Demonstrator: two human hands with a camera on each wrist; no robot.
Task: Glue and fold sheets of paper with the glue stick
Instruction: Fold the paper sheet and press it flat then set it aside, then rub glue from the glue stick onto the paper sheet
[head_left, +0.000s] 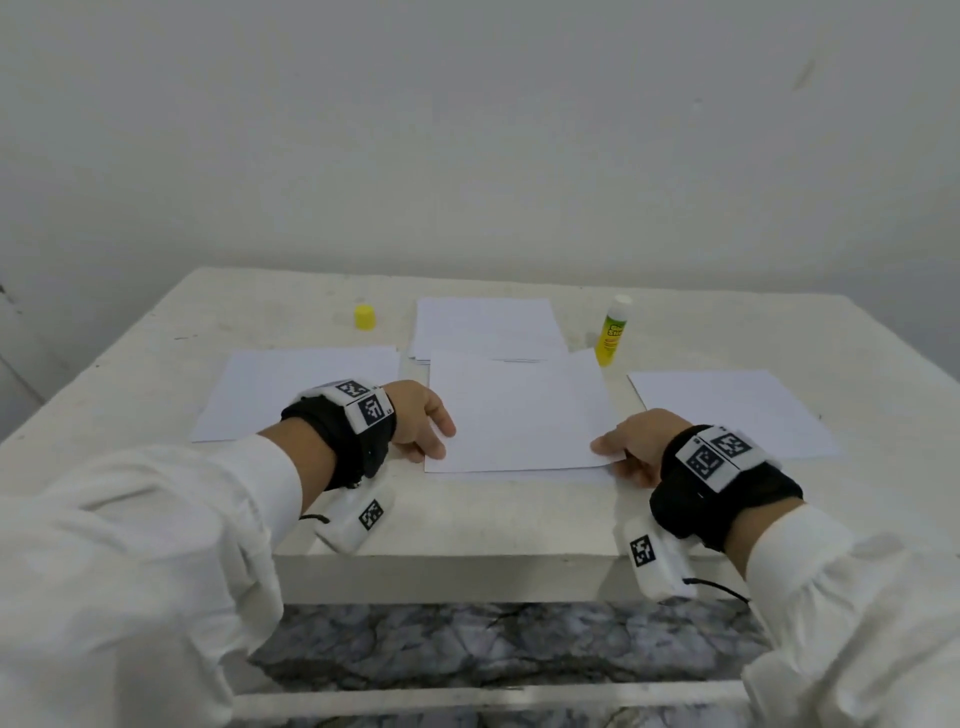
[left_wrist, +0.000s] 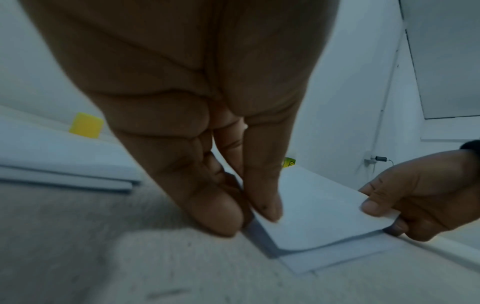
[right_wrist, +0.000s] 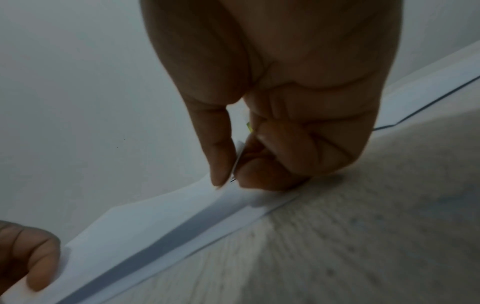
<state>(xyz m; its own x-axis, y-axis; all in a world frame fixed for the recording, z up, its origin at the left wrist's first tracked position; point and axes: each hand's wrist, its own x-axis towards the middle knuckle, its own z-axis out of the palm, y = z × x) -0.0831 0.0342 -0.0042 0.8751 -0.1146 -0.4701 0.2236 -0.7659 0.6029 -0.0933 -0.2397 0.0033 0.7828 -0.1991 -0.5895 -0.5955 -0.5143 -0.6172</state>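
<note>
Sheet: I find the top sheet (head_left: 519, 410) at frame centre on the table (head_left: 156, 332), its near edge lifted off a sheet beneath.
Left hand: my left hand (head_left: 423, 415) pinches the near-left corner.
Right hand: my right hand (head_left: 631, 441) pinches the near-right corner, thumb on top.
Glue stick: the glue stick (head_left: 612, 332) stands uncapped, upper right of centre; its cap (head_left: 365, 317) sits upper left.
Handling: I judge the paper light, limp, easily creased; hold by corners.
</note>
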